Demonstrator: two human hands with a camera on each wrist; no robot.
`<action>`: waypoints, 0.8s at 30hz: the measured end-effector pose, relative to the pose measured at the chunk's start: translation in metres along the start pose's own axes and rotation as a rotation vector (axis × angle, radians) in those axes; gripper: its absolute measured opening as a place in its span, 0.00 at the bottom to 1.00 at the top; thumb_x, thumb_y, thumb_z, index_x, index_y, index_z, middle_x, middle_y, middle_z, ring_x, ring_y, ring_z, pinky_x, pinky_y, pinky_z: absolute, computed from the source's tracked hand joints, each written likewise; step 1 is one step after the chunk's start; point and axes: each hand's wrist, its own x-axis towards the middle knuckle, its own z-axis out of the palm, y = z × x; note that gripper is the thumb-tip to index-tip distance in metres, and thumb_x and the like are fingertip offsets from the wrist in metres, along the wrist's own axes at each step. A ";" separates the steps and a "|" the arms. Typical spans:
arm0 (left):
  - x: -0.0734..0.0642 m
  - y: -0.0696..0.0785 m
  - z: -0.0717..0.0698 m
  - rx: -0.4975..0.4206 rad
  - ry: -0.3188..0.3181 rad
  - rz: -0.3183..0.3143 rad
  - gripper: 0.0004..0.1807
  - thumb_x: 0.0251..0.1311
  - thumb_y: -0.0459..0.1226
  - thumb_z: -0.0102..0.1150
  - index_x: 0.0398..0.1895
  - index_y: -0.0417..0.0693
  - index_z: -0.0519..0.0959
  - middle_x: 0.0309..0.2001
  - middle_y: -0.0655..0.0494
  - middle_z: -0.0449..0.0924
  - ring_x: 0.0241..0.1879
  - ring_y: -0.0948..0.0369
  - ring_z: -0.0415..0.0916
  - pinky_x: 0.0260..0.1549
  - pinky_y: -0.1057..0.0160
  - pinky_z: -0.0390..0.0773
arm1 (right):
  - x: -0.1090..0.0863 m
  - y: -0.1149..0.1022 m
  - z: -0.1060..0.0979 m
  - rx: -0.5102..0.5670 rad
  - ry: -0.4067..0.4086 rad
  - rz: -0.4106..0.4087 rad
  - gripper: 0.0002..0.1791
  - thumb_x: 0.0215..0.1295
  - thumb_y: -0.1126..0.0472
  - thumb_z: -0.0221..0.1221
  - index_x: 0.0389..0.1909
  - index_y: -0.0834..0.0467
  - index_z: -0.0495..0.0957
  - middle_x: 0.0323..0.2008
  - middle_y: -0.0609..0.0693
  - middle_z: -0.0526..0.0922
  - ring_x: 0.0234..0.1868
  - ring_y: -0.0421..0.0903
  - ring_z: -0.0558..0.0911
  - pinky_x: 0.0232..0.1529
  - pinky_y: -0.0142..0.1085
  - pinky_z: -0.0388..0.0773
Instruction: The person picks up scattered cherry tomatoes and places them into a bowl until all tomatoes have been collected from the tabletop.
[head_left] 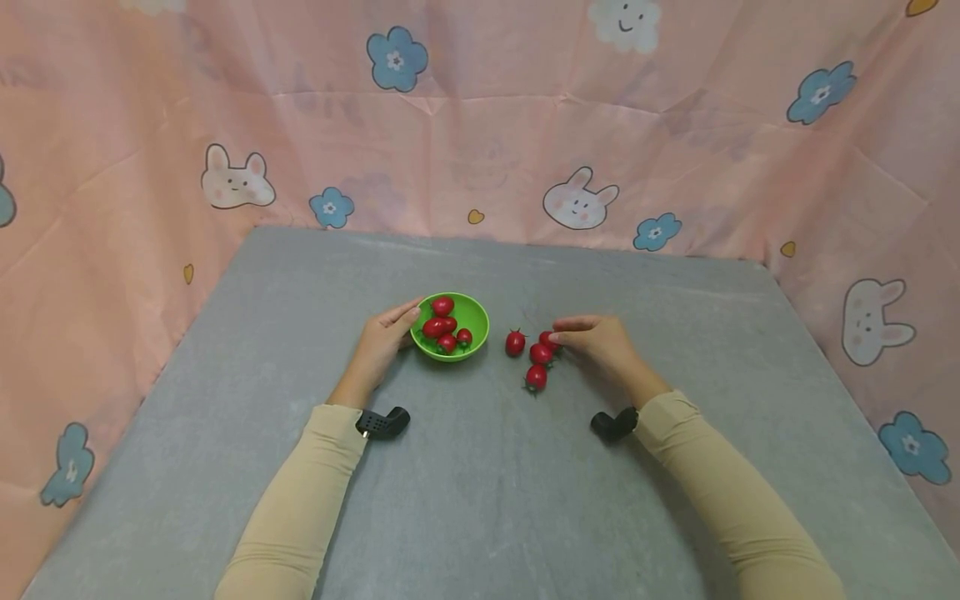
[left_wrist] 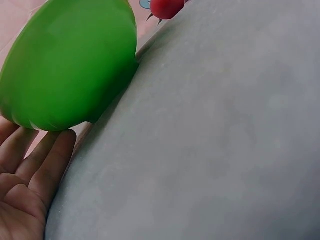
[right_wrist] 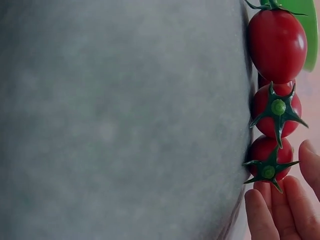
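A green bowl (head_left: 482,327) stands on the table with several small red tomatoes (head_left: 443,307) inside. My left hand (head_left: 380,342) is at the bowl's left side. In the left wrist view, its nearly straight fingers (left_wrist: 52,160) touch the bowl's outer wall; the thumb is hidden there. Right of the bowl, several more tomatoes with green stems (head_left: 536,377) lie close together. My right hand (head_left: 600,340) reaches round the rearmost right tomato (head_left: 547,339). Its fingers lie against that tomato in the right wrist view, while the thumb (right_wrist: 311,167) is slightly apart from it.
The grey table (head_left: 480,500) stretches around both hands. A pink curtain (head_left: 480,133) printed with rabbits and flowers hangs behind it and along its sides. A black wrist camera sits on each wrist, such as the left one (head_left: 384,423).
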 end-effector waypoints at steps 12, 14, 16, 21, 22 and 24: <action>0.000 -0.001 -0.001 -0.006 0.008 -0.007 0.23 0.73 0.42 0.53 0.67 0.44 0.74 0.68 0.48 0.73 0.51 0.72 0.78 0.48 0.73 0.82 | -0.001 0.000 0.002 0.048 -0.032 0.039 0.26 0.63 0.55 0.67 0.61 0.60 0.79 0.64 0.56 0.78 0.62 0.49 0.75 0.63 0.36 0.77; 0.000 -0.001 -0.001 -0.002 0.007 -0.006 0.23 0.73 0.43 0.53 0.67 0.44 0.73 0.68 0.48 0.73 0.51 0.72 0.78 0.48 0.73 0.82 | -0.001 0.000 0.003 0.037 -0.035 0.028 0.26 0.63 0.55 0.67 0.60 0.60 0.79 0.63 0.57 0.78 0.59 0.47 0.76 0.60 0.33 0.78; 0.000 -0.001 -0.001 0.000 0.009 -0.005 0.23 0.73 0.43 0.53 0.67 0.44 0.73 0.68 0.48 0.73 0.50 0.73 0.79 0.48 0.73 0.82 | -0.002 -0.001 0.003 0.036 -0.026 0.026 0.26 0.62 0.54 0.68 0.59 0.60 0.80 0.62 0.56 0.79 0.56 0.45 0.78 0.56 0.31 0.80; 0.001 -0.001 0.000 0.005 0.006 -0.007 0.23 0.73 0.43 0.53 0.67 0.44 0.73 0.68 0.48 0.73 0.48 0.74 0.78 0.47 0.74 0.81 | -0.003 -0.002 0.004 0.017 -0.021 0.030 0.26 0.61 0.53 0.69 0.58 0.61 0.81 0.60 0.57 0.80 0.53 0.45 0.77 0.47 0.25 0.79; 0.001 -0.001 0.000 0.006 0.007 -0.008 0.23 0.73 0.43 0.53 0.67 0.44 0.73 0.68 0.48 0.73 0.48 0.75 0.78 0.46 0.75 0.81 | -0.002 -0.002 0.004 0.014 -0.022 0.032 0.26 0.61 0.54 0.69 0.58 0.61 0.81 0.60 0.57 0.80 0.54 0.45 0.77 0.46 0.24 0.79; 0.001 -0.001 -0.001 0.011 0.008 -0.010 0.24 0.73 0.44 0.53 0.67 0.45 0.74 0.68 0.48 0.73 0.47 0.75 0.79 0.45 0.75 0.81 | -0.002 -0.003 0.004 0.005 -0.030 0.033 0.25 0.62 0.54 0.68 0.58 0.61 0.80 0.61 0.58 0.80 0.55 0.47 0.76 0.45 0.23 0.78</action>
